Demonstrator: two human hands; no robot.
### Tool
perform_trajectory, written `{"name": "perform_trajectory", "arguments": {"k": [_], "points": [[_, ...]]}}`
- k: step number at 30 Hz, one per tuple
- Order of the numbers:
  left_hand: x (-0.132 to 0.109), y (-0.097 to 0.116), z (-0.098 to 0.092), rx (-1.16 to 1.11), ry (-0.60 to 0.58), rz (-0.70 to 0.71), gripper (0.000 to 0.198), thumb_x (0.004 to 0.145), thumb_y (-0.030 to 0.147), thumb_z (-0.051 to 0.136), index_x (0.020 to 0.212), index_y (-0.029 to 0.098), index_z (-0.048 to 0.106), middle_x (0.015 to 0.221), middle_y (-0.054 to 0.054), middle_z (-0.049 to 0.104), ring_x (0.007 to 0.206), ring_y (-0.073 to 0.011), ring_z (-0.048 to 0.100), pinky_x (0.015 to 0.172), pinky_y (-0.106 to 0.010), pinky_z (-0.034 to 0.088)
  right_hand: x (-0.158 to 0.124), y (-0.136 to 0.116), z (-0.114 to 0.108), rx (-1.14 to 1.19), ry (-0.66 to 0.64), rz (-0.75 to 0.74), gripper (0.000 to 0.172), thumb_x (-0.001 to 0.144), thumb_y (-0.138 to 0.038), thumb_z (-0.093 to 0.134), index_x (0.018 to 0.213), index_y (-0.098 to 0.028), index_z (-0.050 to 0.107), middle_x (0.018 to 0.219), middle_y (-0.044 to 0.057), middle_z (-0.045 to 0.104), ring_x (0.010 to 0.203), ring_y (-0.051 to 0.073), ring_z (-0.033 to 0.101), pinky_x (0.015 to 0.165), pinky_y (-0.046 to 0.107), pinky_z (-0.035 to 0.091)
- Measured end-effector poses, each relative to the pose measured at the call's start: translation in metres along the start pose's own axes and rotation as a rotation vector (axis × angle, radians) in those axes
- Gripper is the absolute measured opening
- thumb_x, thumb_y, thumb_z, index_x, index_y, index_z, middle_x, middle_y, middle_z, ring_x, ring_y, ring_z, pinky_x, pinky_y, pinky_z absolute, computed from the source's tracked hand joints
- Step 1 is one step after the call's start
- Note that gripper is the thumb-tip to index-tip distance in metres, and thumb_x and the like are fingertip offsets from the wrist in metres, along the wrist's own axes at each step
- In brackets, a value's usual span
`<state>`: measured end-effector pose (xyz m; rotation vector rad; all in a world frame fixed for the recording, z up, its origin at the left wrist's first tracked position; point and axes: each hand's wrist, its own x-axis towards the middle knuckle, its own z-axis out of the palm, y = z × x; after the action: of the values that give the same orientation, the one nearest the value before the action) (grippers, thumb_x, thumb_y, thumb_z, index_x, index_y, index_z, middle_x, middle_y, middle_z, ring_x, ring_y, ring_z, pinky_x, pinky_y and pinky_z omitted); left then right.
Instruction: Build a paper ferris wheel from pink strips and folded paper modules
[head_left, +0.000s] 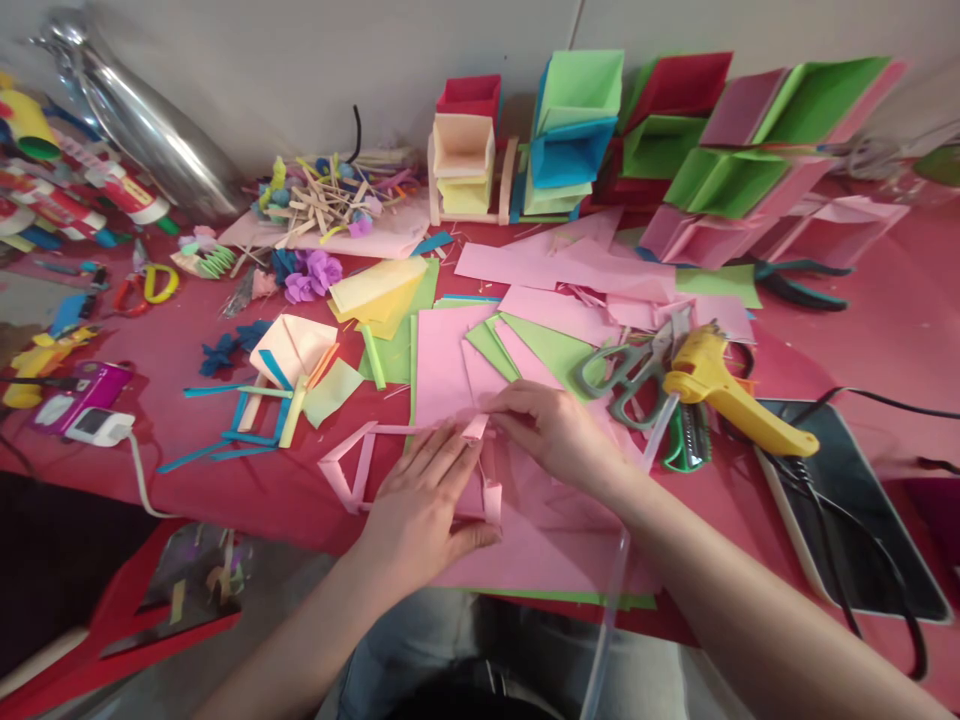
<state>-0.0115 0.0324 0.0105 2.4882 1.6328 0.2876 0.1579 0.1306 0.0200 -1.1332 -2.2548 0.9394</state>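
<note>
A frame of folded pink paper strips (365,455) lies on pink paper sheets (525,550) in front of me. My left hand (424,500) rests flat across the frame, fingers stretched out and thumb apart, hiding its middle. At the frame's far right corner, the fingertips of my right hand (555,435) pinch a rolled pink strip end (475,428). Another rolled end (492,503) sticks out beside my left thumb. Right of my hands are grey-handled scissors (634,375), a green box cutter (686,438) and a yellow glue gun (724,385).
Folded paper boxes (574,150) stand in stacks along the wall. A small paper chair (289,350) and purple paper flowers (315,275) lie left. A black tray (855,510) with cables is at right, pliers (802,283) behind it. A metal jug (142,120) leans back left.
</note>
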Motion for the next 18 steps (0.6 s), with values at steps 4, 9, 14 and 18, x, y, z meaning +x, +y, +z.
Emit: {"name": "perform_trajectory", "arguments": {"k": [4,9,14,18], "points": [[0.001,0.001,-0.003,-0.001,-0.036,0.001,0.081,0.077,0.06,0.049,0.139,0.011,0.028,0.144,-0.011,0.032,0.133,-0.0246,0.028,0.108,-0.041,0.027,-0.002,0.001,0.0,0.034,-0.022,0.03,0.018,0.081,-0.018,0.053,0.093,-0.019,0.066,0.09,0.004,0.067,0.081,0.015,0.062,0.072,0.026,0.048],[0.001,0.001,-0.003,0.029,-0.084,-0.005,0.081,0.077,0.062,0.047,0.139,0.015,0.027,0.145,-0.009,0.032,0.134,-0.0254,0.026,0.11,-0.042,0.024,0.0,0.003,0.003,0.006,-0.012,0.053,0.015,0.08,-0.02,0.054,0.088,-0.021,0.066,0.087,0.003,0.068,0.076,0.015,0.063,0.069,0.026,0.048],[0.001,0.002,-0.002,0.045,-0.068,-0.002,0.083,0.075,0.062,0.05,0.139,0.013,0.028,0.145,-0.011,0.032,0.134,-0.027,0.026,0.11,-0.042,0.024,0.001,0.006,0.006,0.035,0.004,0.026,0.012,0.081,-0.023,0.054,0.084,-0.02,0.065,0.08,0.002,0.067,0.071,0.015,0.061,0.064,0.025,0.047],[-0.015,0.002,-0.007,0.007,0.058,0.041,0.081,0.075,0.057,0.055,0.137,0.011,0.03,0.142,-0.014,0.036,0.132,-0.0288,0.029,0.107,-0.044,0.029,0.0,0.004,0.005,0.021,0.013,0.023,0.014,0.083,-0.024,0.052,0.086,-0.021,0.065,0.085,0.003,0.066,0.075,0.016,0.061,0.068,0.027,0.047]]}}
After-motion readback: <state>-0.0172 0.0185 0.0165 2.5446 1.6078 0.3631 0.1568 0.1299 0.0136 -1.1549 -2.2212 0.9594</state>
